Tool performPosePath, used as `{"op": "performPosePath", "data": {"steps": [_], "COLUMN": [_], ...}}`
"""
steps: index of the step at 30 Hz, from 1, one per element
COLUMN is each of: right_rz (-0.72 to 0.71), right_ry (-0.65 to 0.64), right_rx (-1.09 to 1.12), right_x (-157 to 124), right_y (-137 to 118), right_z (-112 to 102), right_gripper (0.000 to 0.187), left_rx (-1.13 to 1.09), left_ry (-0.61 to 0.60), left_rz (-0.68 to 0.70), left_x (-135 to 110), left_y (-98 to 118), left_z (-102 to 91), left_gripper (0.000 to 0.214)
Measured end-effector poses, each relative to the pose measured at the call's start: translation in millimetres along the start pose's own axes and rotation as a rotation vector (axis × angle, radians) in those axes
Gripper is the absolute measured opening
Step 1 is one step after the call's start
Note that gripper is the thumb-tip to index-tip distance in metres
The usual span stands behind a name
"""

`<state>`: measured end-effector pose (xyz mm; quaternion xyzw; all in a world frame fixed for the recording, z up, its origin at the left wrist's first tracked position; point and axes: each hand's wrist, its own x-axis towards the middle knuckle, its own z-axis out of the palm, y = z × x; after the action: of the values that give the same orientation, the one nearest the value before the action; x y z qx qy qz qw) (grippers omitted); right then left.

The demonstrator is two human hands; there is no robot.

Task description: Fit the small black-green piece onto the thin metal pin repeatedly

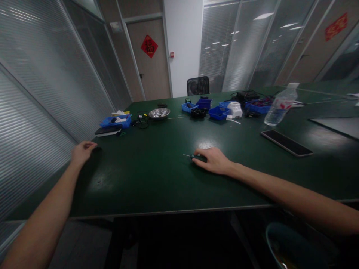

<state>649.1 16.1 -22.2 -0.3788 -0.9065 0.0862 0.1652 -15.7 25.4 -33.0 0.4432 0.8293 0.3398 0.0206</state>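
Note:
My right hand (214,160) rests on the green table (134,172) with its fingers closed around a screwdriver (199,158). The dark handle lies under the fingers and the thin metal shaft points left. Far to the left, near the table's side edge, my left hand (82,152) has its thumb and fingers pinched together. Something small and dark shows at those fingertips, too blurred to name. Beyond that hand lies a black flat case (109,130), close to a blue tray (116,121) holding white and yellow items.
Farther back stand a metal bowl (159,113), several blue bins (218,113) and a tangle of cables (256,102). To the right are a water bottle (280,106), a phone (286,142) and a grey flat panel (340,125). Below the front edge sits a teal bin (291,243).

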Motion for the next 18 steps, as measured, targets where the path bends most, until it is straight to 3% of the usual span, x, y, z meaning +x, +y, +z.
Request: {"op": "performPosePath", "data": {"steps": [7, 18], "right_rz": [0.008, 0.011], "right_ry": [0.0, -0.017], "right_rx": [0.011, 0.024], "right_x": [-0.9, -0.9], "right_y": [-1.6, -2.0], "right_z": [-1.3, -3.2], "right_gripper": [0.037, 0.037], "left_rx": [-0.005, -0.039], "left_ry": [0.103, 0.044], "left_rz": [-0.011, -0.108], "left_x": [-3.9, -3.1], "left_y": [2.5, 2.8], "left_z": [-8.1, -17.2], "left_gripper": [0.035, 0.04]}}
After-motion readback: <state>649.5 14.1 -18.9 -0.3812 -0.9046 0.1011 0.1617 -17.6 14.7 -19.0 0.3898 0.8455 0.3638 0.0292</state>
